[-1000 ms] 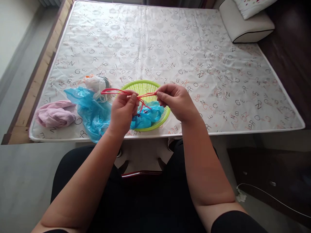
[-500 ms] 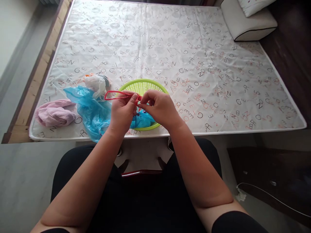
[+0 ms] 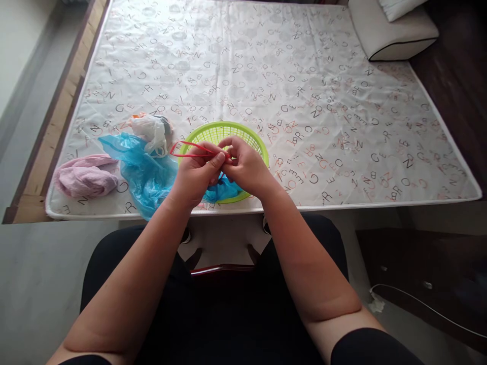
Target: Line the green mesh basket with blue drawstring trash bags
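A thin red cord [image 3: 190, 147] loops out to the left from between my two hands. Pinched fingers of my left hand [image 3: 198, 173] hold it, the thumb lying on top. My right hand [image 3: 247, 166] touches the left fingertips, its own fingers curled on the red cord's other end. Both hands are over a lime-green plastic basket [image 3: 224, 124] with a mesh wall. Inside, partly hidden below my hands, lies a bright blue crumpled plastic thing [image 3: 222, 190]. A blue plastic bag [image 3: 146, 175] spreads out beside my left wrist.
A pink towel [image 3: 87, 176] lies bunched at the mattress's left front corner. Behind the blue bag sits a crumpled white plastic bag [image 3: 150, 130]. The letter-printed mattress [image 3: 323, 101] carries everything. A cream cushion [image 3: 395, 33] stands at the back right.
My right hand has moved slightly left and closed in against my left hand. The red loop has shifted a little right and narrowed. The bags and towel stay put.
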{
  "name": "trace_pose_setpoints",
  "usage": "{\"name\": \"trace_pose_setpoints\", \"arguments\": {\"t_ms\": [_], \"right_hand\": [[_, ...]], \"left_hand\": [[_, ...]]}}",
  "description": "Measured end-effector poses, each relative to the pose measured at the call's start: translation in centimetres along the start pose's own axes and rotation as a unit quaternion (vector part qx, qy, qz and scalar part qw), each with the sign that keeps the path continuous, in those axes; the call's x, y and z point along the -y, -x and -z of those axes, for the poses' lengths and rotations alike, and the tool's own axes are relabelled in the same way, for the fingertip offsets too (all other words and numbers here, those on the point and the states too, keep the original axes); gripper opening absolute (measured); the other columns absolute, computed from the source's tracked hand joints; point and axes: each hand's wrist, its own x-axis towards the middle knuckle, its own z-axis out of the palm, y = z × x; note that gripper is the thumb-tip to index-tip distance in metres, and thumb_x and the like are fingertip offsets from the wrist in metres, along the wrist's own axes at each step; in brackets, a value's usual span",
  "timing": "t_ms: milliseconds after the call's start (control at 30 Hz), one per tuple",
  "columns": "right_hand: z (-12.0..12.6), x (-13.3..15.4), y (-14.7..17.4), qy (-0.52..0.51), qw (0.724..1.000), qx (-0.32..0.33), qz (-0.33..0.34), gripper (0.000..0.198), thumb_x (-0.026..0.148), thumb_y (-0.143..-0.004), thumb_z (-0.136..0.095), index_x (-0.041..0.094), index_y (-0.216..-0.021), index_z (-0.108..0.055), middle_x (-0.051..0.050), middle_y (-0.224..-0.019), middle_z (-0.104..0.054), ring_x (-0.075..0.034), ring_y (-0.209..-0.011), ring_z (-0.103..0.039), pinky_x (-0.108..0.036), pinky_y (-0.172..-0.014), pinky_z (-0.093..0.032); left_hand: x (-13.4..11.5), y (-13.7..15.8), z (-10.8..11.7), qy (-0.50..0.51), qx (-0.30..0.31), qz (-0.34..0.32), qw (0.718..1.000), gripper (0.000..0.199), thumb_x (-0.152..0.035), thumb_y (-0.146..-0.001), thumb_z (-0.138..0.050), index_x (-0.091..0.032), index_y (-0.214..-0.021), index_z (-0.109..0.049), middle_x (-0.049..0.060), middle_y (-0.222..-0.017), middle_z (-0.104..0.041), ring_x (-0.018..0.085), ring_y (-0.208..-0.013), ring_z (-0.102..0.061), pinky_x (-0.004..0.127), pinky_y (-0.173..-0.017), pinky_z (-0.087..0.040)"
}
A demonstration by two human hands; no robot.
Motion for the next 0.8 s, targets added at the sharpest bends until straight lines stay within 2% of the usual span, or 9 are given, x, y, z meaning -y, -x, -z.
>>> {"name": "trace_pose_setpoints", "arguments": {"t_ms": [67, 100, 233, 400, 567, 700, 800], "right_hand": [[0.1, 0.1, 0.0, 0.031, 0.999, 0.007, 0.005, 0.011, 0.035, -0.098, -0.067, 0.025, -0.102, -0.063, 0.001, -0.080, -0.062, -0.015, -0.075, -0.058, -0.029, -0.070, -0.048], [0.2, 0.2, 0.0, 0.047, 0.999, 0.010, 0.006, 0.012, 0.034, -0.099, -0.064, 0.024, -0.094, -0.064, 0.001, -0.078, -0.062, -0.014, -0.074, -0.055, -0.029, -0.068, -0.046], [0.5, 0.7, 0.2, 0.052, 0.998, 0.020, -0.035, 0.027, 0.032, -0.099, -0.063, 0.021, -0.074, -0.060, 0.001, -0.071, -0.062, -0.012, -0.067, -0.051, -0.027, -0.060, -0.040], [1.0, 0.4, 0.1, -0.075, 0.990, 0.044, -0.107, 0.023, 0.040, -0.095, -0.075, 0.021, -0.086, -0.065, 0.000, -0.077, -0.068, -0.008, -0.056, -0.050, -0.025, -0.050, -0.039], [2.3, 0.0, 0.2, -0.170, 0.976, 0.046, -0.127, 0.045, 0.048, -0.079, -0.093, 0.023, -0.090, -0.058, 0.002, -0.080, -0.068, -0.010, -0.063, -0.060, -0.023, -0.055, -0.049], [2.7, 0.4, 0.3, -0.215, 0.964, 0.062, -0.144, 0.040, 0.053, -0.086, -0.086, 0.023, -0.095, -0.061, -0.001, -0.091, -0.071, -0.012, -0.072, -0.065, -0.027, -0.061, -0.055], [2.5, 0.5, 0.3, -0.211, 0.966, 0.040, -0.141, 0.043, 0.062, -0.090, -0.078, 0.023, -0.094, -0.062, -0.003, -0.093, -0.071, -0.014, -0.073, -0.064, -0.028, -0.059, -0.054]], "left_hand": [[-0.1, 0.1, 0.2, -0.031, -0.007, -0.016, 0.999, 0.044, -0.054, -0.079, -0.093, -0.022, -0.085, -0.063, -0.001, -0.068, -0.064, 0.006, -0.043, -0.042, 0.023, -0.039, -0.031], [-0.1, 0.1, 0.3, -0.050, -0.014, -0.025, 0.998, 0.041, -0.052, -0.079, -0.093, -0.022, -0.084, -0.064, -0.002, -0.065, -0.063, 0.007, -0.044, -0.044, 0.023, -0.040, -0.033], [-0.2, 0.2, 0.2, -0.103, -0.028, -0.042, 0.993, 0.029, -0.040, -0.081, -0.090, -0.019, -0.083, -0.070, 0.000, -0.066, -0.065, 0.009, -0.049, -0.054, 0.022, -0.046, -0.041], [0.0, 0.2, 0.2, -0.125, -0.039, -0.064, 0.989, 0.020, -0.034, -0.083, -0.086, -0.017, -0.082, -0.074, 0.001, -0.068, -0.068, 0.011, -0.056, -0.060, 0.024, -0.053, -0.048], [0.3, 0.0, 1.3, -0.189, -0.045, -0.082, 0.977, 0.015, -0.032, -0.085, -0.084, -0.018, -0.086, -0.077, 0.004, -0.085, -0.076, 0.014, -0.072, -0.067, 0.026, -0.064, -0.054], [0.8, -0.1, 1.9, -0.211, -0.036, -0.102, 0.972, 0.014, -0.032, -0.086, -0.083, -0.019, -0.088, -0.078, 0.004, -0.093, -0.078, 0.018, -0.087, -0.073, 0.030, -0.080, -0.059], [0.9, -0.1, 1.9, -0.218, -0.034, -0.125, 0.967, 0.011, -0.030, -0.088, -0.083, -0.020, -0.089, -0.079, 0.005, -0.098, -0.079, 0.019, -0.092, -0.074, 0.033, -0.087, -0.061]]}}
